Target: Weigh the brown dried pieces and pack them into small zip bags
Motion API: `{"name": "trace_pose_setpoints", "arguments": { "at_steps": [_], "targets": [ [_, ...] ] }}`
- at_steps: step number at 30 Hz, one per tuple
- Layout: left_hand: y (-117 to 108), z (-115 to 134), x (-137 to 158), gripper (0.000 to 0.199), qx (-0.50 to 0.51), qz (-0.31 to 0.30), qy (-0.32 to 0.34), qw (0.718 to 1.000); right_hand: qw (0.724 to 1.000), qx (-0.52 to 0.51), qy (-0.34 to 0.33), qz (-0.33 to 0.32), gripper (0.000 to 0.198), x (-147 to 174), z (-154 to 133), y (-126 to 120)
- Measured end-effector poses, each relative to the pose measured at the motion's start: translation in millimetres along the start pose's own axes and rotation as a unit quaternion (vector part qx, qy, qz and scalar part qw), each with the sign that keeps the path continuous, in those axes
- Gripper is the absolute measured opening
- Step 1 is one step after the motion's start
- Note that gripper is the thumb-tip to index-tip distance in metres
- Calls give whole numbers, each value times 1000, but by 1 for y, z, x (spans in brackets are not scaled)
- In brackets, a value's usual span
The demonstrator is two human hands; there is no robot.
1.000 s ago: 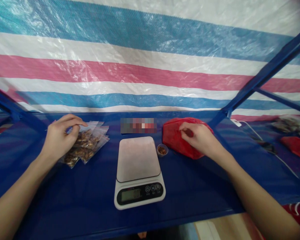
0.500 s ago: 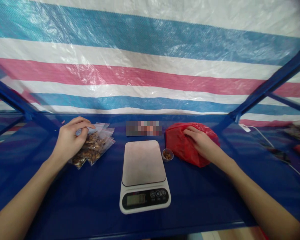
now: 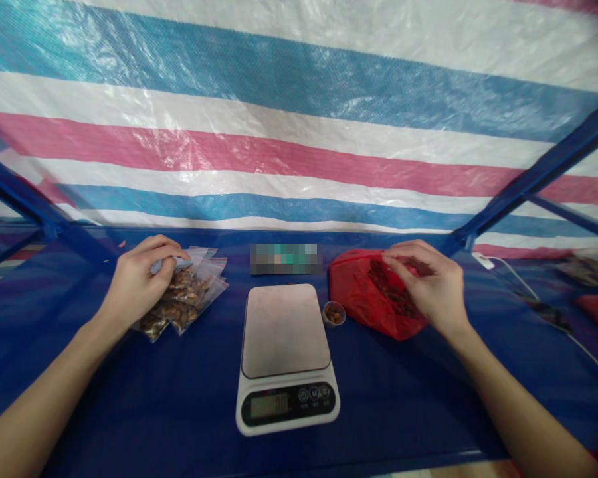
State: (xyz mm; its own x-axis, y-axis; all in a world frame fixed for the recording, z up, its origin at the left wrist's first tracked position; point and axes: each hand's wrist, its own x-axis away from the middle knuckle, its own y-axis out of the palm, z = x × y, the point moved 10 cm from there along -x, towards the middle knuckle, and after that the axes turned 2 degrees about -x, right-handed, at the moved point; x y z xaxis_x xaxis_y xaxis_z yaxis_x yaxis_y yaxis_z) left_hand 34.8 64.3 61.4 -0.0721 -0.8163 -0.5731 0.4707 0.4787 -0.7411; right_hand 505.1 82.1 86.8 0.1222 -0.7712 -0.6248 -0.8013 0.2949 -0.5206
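Note:
My left hand point(image 3: 142, 275) is closed in a pinch at the top edge of several clear zip bags point(image 3: 187, 302) filled with brown dried pieces, lying overlapped on the blue surface. My right hand point(image 3: 433, 282) pinches the rim of a red plastic bag point(image 3: 361, 302), its fingers bent over the mouth. Dark brown pieces show inside the opening. Between the hands stands a white kitchen scale point(image 3: 286, 338) with a bare plate, its display seeming to read 0.0. A small clear cup point(image 3: 333, 314) holding brown bits sits between the scale and the red bag.
Behind the scale lies a flat item point(image 3: 286, 259) with a blurred-out face. A striped plastic sheet point(image 3: 279, 153) hangs at the back. Blue metal struts point(image 3: 508, 196) rise on both sides. A white cable point(image 3: 523, 285) runs along the right, near more bags.
My right hand has shifted right and pulled the red bag's rim open, so the brown pieces inside now show. My left hand has stayed put on the zip bags.

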Motion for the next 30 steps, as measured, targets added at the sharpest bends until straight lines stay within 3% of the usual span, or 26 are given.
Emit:
{"name": "trace_pose_setpoints", "arguments": {
  "at_steps": [2,6,9,13,18,21,23,27,30],
  "targets": [
    [0,1,0,26,-1,0,1,1000,999,-31,-11,-4,5,3,-22,3],
    [3,0,-1,27,-10,-7,17,1000,985,-90,-108,-105,12,18,-75,41],
    [5,-1,0,31,-12,-8,34,999,971,-114,-134,-164,14,30,-86,67],
    [3,-2,0,32,-12,-4,42,999,963,-115,-126,-208,15,36,-76,80],
    [4,-4,0,31,-17,-3,40,999,957,-126,-105,-240,15,37,-73,81],
    [3,-5,0,31,-16,-4,37,999,959,-128,-92,-235,16,35,-73,76],
    [3,-6,0,29,-13,-5,30,999,970,-117,-81,-198,18,28,-66,65],
    [2,-4,0,26,-3,-7,8,1000,994,-16,-6,-106,22,10,-16,31],
    [2,-1,0,27,2,-8,6,1000,981,96,32,-163,20,7,29,33]
  ]
}}
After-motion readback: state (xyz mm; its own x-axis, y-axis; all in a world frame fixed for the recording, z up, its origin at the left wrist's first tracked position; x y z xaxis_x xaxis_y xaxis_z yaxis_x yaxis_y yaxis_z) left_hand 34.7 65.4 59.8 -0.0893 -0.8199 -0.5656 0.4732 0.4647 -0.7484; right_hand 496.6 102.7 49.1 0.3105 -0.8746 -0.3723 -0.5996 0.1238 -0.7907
